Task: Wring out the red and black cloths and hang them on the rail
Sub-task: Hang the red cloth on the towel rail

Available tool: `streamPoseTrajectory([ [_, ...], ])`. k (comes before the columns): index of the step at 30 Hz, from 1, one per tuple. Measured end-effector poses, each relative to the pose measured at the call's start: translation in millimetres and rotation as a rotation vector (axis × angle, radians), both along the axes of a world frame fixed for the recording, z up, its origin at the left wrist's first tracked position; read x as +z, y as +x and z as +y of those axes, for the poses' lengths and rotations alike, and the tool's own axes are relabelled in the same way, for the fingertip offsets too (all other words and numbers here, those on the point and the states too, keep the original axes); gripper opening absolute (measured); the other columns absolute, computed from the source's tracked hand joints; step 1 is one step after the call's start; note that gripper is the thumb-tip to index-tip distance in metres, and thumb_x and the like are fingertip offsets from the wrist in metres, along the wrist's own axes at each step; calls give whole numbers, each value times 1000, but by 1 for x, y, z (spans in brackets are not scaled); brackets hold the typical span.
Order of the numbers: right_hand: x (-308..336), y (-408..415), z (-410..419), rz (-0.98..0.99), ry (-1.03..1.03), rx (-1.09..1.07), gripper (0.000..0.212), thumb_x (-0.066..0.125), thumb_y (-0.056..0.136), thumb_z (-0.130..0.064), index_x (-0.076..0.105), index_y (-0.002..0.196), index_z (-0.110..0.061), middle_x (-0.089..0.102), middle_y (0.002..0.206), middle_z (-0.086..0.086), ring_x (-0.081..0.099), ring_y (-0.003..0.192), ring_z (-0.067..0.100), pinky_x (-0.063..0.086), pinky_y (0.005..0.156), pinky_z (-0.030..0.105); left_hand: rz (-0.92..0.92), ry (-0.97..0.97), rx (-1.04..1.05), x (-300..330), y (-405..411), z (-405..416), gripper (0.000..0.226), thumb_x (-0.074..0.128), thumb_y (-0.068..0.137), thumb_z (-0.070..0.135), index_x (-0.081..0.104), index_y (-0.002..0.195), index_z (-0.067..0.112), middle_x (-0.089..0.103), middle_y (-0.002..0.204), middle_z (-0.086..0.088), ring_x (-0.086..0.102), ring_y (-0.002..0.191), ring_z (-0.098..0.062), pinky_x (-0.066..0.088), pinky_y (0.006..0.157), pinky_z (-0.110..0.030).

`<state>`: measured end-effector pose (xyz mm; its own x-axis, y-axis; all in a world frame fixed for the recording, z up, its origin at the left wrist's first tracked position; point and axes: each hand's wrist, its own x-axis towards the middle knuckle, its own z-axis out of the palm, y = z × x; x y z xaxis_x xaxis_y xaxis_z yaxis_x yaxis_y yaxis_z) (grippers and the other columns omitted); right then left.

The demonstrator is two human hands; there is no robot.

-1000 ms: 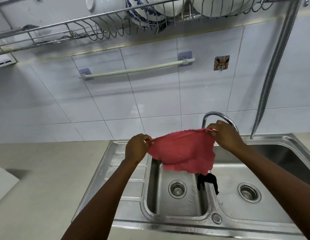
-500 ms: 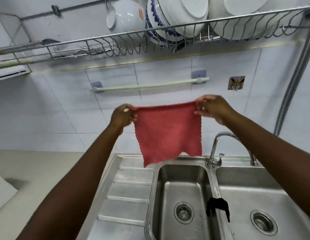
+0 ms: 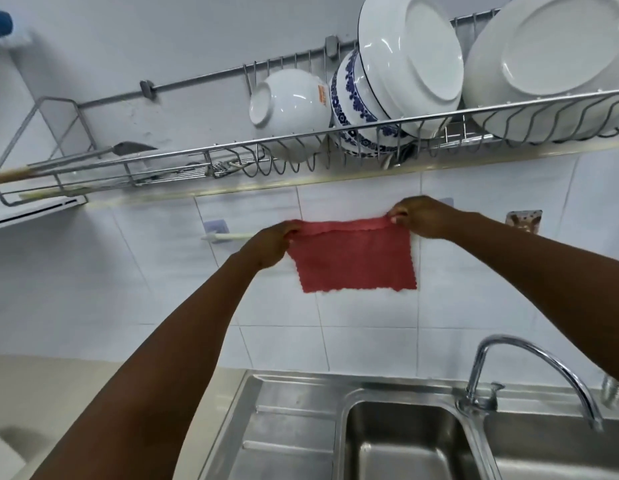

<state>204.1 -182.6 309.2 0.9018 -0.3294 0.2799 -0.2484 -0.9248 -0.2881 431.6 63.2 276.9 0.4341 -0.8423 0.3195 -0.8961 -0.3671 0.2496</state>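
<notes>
The red cloth (image 3: 353,259) is spread flat against the tiled wall, its top edge folded over at rail height. My left hand (image 3: 271,244) pinches its upper left corner and my right hand (image 3: 419,216) pinches its upper right corner. The pale wall rail (image 3: 228,236) shows only at its left end with its blue-grey bracket; the rest is hidden behind the cloth and my hands. The black cloth is out of view.
A wire dish rack (image 3: 301,147) with white bowls and plates hangs just above the rail. Below are the steel double sink (image 3: 401,441), its curved tap (image 3: 529,372) at the right, and a small wall hook (image 3: 522,221) right of my right hand.
Both hands have lifted the red cloth from over the sink up to the wall rail. The view has tilted up, so the black cloth on the sink divider has left the frame.
</notes>
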Motion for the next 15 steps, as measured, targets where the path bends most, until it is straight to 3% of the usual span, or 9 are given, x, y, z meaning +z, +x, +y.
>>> streamPoseTrajectory([
  [3, -12, 1, -4, -9, -132, 17, 27, 48, 96, -19, 70, 98, -3, 63, 101, 21, 54, 99, 34, 36, 83, 31, -69, -22, 117, -4, 6, -3, 30, 43, 99, 26, 61, 123, 24, 61, 122, -10, 55, 113, -30, 47, 95, -38],
  [5, -12, 12, -7, -44, -233, -59, 27, 50, 94, -26, 72, 92, -10, 54, 101, 21, 50, 97, 36, 41, 81, 37, -88, -60, 320, -3, 15, -13, 27, 45, 96, 37, 66, 111, 27, 57, 112, -12, 50, 107, -32, 48, 88, -44],
  [8, -8, 24, -4, -125, -327, -156, 19, 59, 88, -24, 63, 94, -7, 47, 103, 21, 49, 96, 39, 45, 74, 40, -143, -255, 531, 2, 11, -24, 23, 62, 86, 25, 60, 107, 14, 54, 108, -16, 49, 103, -36, 49, 80, -45],
  [10, -5, 30, -3, -172, -412, -157, 20, 61, 85, -15, 58, 97, 0, 51, 102, 25, 52, 94, 39, 45, 71, 39, -277, -316, 412, 3, 7, -27, 21, 64, 82, 14, 60, 102, 9, 60, 104, -17, 53, 99, -35, 49, 78, -44],
  [12, -6, 33, -1, -178, -424, -60, 18, 58, 87, -14, 61, 90, 4, 59, 96, 26, 57, 90, 38, 44, 75, 39, -289, -269, 175, -1, 5, -24, 17, 54, 83, 7, 65, 96, 9, 66, 96, -15, 58, 93, -33, 49, 77, -40],
  [15, -16, 36, 6, -120, -365, 86, 30, 55, 92, -29, 68, 87, -2, 66, 92, 16, 59, 89, 33, 43, 78, 36, -313, -207, 14, -11, 15, -1, 42, 37, 72, 11, 69, 99, 9, 70, 96, -13, 63, 92, -32, 51, 81, -40],
])
